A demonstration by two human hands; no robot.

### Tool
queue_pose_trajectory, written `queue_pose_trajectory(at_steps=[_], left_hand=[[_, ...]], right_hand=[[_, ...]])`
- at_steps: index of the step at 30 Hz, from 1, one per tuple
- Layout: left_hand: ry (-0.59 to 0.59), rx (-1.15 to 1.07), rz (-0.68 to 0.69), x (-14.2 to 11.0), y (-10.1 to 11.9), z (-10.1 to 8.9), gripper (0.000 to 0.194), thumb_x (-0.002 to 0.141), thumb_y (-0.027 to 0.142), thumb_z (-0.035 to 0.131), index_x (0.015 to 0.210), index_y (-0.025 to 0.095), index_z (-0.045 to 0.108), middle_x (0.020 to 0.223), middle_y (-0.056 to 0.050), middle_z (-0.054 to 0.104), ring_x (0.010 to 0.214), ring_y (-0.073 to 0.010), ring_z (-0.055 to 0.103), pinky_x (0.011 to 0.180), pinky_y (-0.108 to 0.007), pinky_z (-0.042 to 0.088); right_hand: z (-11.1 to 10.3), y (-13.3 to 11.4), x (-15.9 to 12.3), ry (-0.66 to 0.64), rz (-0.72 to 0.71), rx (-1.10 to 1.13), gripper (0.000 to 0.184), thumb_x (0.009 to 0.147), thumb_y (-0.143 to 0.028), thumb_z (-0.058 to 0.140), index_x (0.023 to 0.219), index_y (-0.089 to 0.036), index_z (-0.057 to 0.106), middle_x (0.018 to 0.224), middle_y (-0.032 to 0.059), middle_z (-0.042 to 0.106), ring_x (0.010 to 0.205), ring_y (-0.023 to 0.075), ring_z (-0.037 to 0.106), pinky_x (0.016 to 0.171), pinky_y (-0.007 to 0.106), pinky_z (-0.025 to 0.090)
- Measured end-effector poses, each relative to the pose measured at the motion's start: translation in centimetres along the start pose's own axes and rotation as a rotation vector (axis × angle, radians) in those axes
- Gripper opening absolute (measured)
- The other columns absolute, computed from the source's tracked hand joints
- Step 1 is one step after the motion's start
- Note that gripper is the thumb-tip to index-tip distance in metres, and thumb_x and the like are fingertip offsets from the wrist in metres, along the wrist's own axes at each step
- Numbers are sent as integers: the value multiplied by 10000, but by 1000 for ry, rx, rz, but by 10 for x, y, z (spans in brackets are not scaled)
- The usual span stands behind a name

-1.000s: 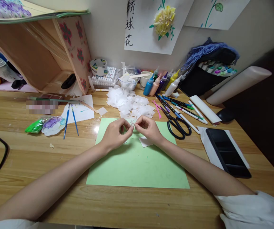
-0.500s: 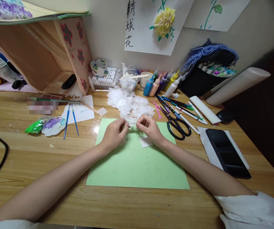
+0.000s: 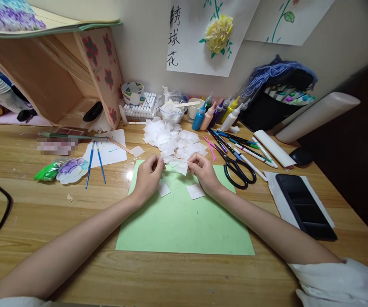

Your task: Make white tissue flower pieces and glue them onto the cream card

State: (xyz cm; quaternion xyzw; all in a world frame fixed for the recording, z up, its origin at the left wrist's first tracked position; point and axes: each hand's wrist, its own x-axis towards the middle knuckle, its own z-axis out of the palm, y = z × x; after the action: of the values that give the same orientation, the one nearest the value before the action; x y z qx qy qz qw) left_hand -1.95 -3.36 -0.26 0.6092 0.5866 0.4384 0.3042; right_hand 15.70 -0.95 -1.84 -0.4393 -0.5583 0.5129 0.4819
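Note:
Above the far edge of a green paper sheet (image 3: pixel 184 230), both hands are in a pinch. My right hand (image 3: pixel 205 175) holds a thin white paper square (image 3: pixel 181 167) by its edge. My left hand (image 3: pixel 148 177) is closed at thumb and forefinger just left of that square; whatever is between its fingertips is too small to make out. One white square (image 3: pixel 163 189) lies on the green sheet beside my left wrist, another white square (image 3: pixel 195 192) by my right wrist. Just beyond my fingers is a heap of white paper pieces (image 3: pixel 171 136).
Black-handled scissors (image 3: pixel 239 170) lie right of the green sheet, near pens and a black palette (image 3: pixel 305 207). Paint bottles (image 3: pixel 207 117) and a bowl (image 3: pixel 171 114) stand at the back. Left are paintbrushes (image 3: pixel 89 166) and a paint-stained flower-shaped palette (image 3: pixel 72 170).
My hands have drawn apart, the left shifting left. The white square in my right hand now shows between them, and the square by my left wrist is more exposed.

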Motion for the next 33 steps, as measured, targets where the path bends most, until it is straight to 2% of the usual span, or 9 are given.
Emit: queue_pose_trajectory(at_steps=[9,12,15,17,19,21,23,26,33], left_hand=[[160,5,-68,10,-11,-3,299,903,338,397,683,179,524,663,3,531,652,-138,486,629,-262,355],[165,96,-30,11,-14,-2,211,898,309,418,900,175,581,830,-39,580,774,-167,528,730,-301,399],[204,216,134,6,-10,0,308,873,302,485,1156,183,508,1061,-92,520,970,-200,511,856,-346,401],[147,271,278,1,-5,1,345,866,329,506,1184,194,493,1107,-96,502,1025,-210,494,888,-355,395],[0,299,378,-2,-1,1,343,868,360,508,1175,205,499,1108,-82,541,1039,-213,499,904,-360,382],[-136,296,404,-4,2,2,331,877,373,499,1167,216,502,1108,-60,587,1029,-204,519,920,-362,360],[-202,266,377,-4,2,2,273,897,361,466,1126,224,526,1085,-39,621,998,-191,538,924,-354,348],[-195,198,324,-3,0,2,225,911,325,434,1071,221,554,1015,-37,638,938,-180,546,884,-329,365],[-162,61,219,-2,-2,1,229,896,313,448,1077,210,541,902,-37,589,861,-166,536,788,-285,400]], right_hand=[[1,-5,-3,0,20,-19,107,711,-210,565,635,-186,494,606,-30,528,550,98,434,540,251,324],[2,-7,-2,-10,32,-18,121,711,-228,580,634,-184,498,601,-29,529,548,98,440,539,250,331],[2,-8,-2,-40,46,-21,145,716,-256,605,642,-180,507,601,-28,529,558,100,457,543,247,343],[3,-9,-3,-80,55,-10,162,720,-277,624,655,-178,514,609,-27,531,575,102,473,555,245,355],[3,-9,-3,-134,54,11,177,726,-299,639,672,-176,524,623,-25,536,596,104,488,573,243,369],[3,-9,-4,-180,43,29,194,727,-321,652,684,-174,534,637,-24,539,608,104,494,582,241,377],[3,-9,-5,-198,38,37,210,724,-341,664,692,-173,543,646,-23,538,610,103,493,579,239,380],[3,-10,-5,-191,42,34,221,723,-364,669,706,-174,557,642,-24,535,600,104,493,570,239,382],[3,-11,-4,-167,55,8,218,732,-383,657,753,-179,585,630,-24,531,593,111,498,560,243,393]])
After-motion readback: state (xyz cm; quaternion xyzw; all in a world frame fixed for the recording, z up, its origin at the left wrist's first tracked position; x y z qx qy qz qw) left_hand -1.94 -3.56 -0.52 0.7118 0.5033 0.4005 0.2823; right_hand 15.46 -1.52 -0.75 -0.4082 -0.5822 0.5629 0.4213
